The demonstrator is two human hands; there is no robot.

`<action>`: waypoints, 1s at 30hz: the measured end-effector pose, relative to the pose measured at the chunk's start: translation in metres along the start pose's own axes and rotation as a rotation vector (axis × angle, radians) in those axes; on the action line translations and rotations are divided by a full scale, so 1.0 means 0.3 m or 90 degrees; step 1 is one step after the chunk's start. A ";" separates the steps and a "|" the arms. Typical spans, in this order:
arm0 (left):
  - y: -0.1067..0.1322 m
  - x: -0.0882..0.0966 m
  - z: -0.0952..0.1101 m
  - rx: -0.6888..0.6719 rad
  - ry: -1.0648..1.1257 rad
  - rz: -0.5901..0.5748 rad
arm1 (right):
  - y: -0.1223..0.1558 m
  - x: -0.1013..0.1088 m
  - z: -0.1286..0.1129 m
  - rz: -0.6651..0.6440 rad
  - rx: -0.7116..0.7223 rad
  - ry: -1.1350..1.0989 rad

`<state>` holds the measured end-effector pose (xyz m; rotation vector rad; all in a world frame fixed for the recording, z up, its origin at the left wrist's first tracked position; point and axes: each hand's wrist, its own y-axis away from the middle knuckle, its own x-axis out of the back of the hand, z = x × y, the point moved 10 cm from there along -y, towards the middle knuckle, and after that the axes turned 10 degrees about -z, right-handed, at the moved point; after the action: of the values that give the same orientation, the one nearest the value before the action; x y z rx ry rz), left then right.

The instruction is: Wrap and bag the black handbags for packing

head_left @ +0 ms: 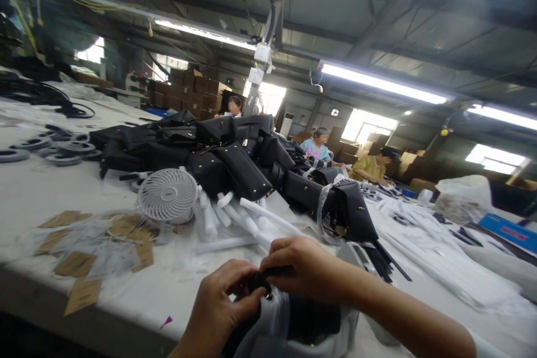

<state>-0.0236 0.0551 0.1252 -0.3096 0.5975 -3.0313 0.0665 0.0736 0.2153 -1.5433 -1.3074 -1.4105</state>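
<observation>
My left hand (pixel 222 305) pinches a black strap end (pixel 257 281) with a small gold-coloured metal fitting. On the same strap, the fingers of my right hand (pixel 304 265) are closed from the other side. Just beneath both hands is a black handbag (pixel 314 319) with pale grey-white wrapping (pixel 279 341) around it. Part of the strap and the bag's top is hidden by my fingers. White padding rolls (pixel 230 215) lie beyond the hands.
A heap of black handbags (pixel 245 168) fills the table's middle. A white fan (pixel 168 196) and brown tags (pixel 75 264) with clear bags lie left. Grey rings (pixel 71 148) are farther left. White wrapped strips (pixel 453 268) cover the right. Several co-workers sit across the table.
</observation>
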 end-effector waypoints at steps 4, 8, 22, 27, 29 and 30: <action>0.008 -0.001 -0.099 0.107 0.201 0.024 | 0.006 -0.009 0.020 0.027 -0.046 0.016; 0.015 -0.016 -0.160 0.152 0.311 0.029 | -0.019 -0.020 0.017 0.005 -0.073 0.060; 0.162 0.098 -0.272 0.260 0.348 0.133 | -0.047 -0.018 -0.019 -0.044 -0.020 0.059; 0.352 0.239 -0.423 0.321 0.310 0.237 | -0.053 -0.024 -0.009 -0.045 -0.025 0.019; 0.423 0.272 -0.479 0.354 0.305 0.239 | -0.056 -0.028 0.000 -0.050 -0.037 0.004; 0.453 0.281 -0.502 0.369 0.309 0.234 | -0.058 -0.029 0.004 -0.051 -0.043 -0.002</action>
<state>-0.1368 -0.0208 -0.0471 0.5051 -0.2179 -2.7373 0.0511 0.0776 0.2039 -1.5533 -1.3494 -1.5170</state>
